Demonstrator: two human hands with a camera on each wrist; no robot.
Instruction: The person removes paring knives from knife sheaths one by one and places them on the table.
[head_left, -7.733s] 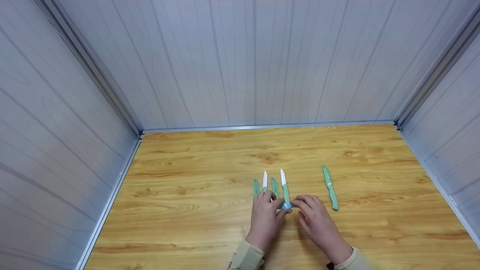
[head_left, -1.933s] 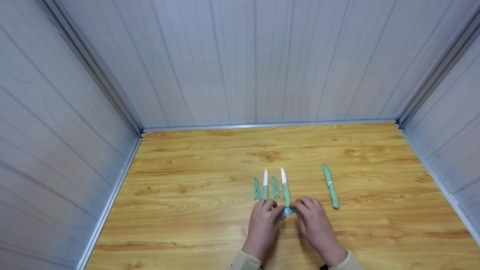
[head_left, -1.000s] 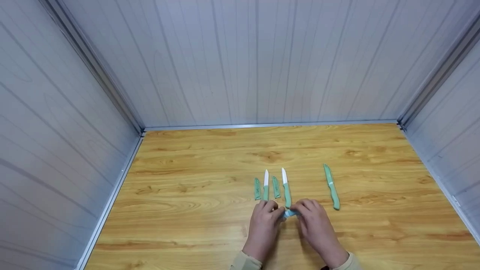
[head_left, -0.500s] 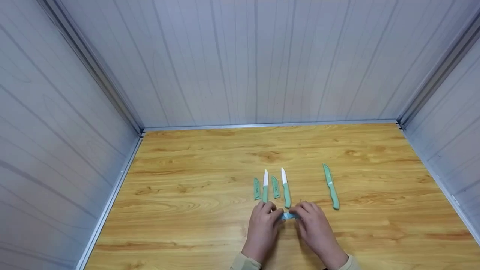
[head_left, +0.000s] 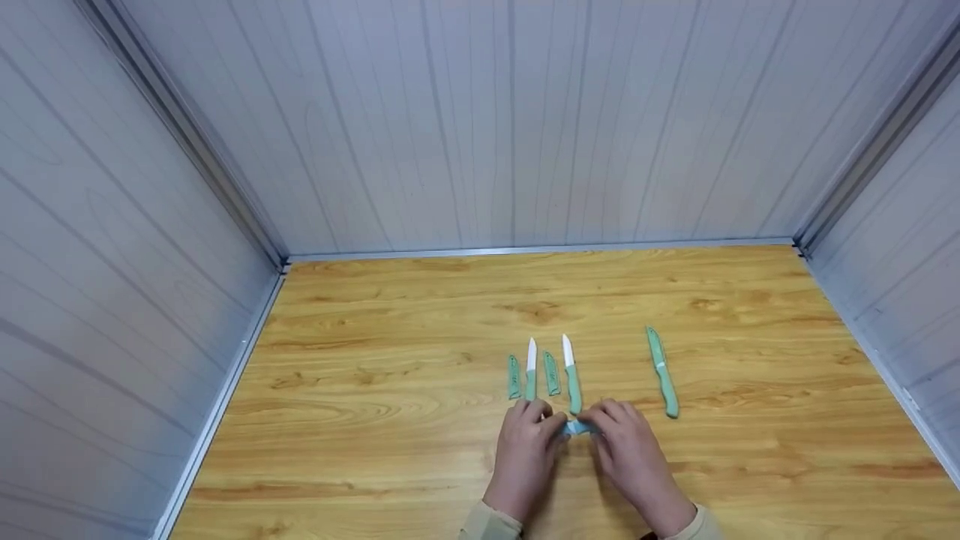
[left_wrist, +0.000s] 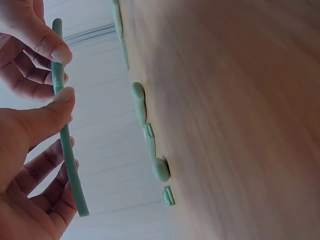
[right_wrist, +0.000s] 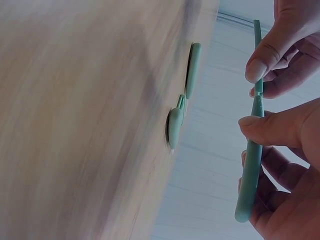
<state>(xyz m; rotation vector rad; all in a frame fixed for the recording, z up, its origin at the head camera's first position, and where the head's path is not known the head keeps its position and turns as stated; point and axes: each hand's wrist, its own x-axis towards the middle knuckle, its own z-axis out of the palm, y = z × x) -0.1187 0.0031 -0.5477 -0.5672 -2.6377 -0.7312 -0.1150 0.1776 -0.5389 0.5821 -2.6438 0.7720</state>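
Observation:
Both hands hold one slim green knife in its sheath (right_wrist: pixel 257 107), raised above the table. My left hand (head_left: pixel 523 454) pinches the sheath end between thumb and fingers. My right hand (head_left: pixel 630 454) grips the rounded handle (right_wrist: pixel 247 190), its thumb close to the joint with the sheath. In the head view only a short light-blue-looking stretch of the knife (head_left: pixel 577 427) shows between the fingertips. Just beyond the hands lie two bare knives with white blades, a left knife (head_left: pixel 531 367) and a right knife (head_left: pixel 571 375), their green handles toward me.
Two loose green sheaths lie by the bare knives: one sheath (head_left: pixel 514 376) at the far left, another sheath (head_left: pixel 551 373) between them. A sheathed green knife (head_left: pixel 662 373) lies apart on the right. Pale panels (head_left: pixel 480 135) enclose the wooden table (head_left: pixel 375 322) behind and at both sides.
Since the earliest frame, both hands have drawn slightly toward the body with the held knife, uncovering the nearby sheaths' lower ends. In the last second they have barely moved. The table items stay put.

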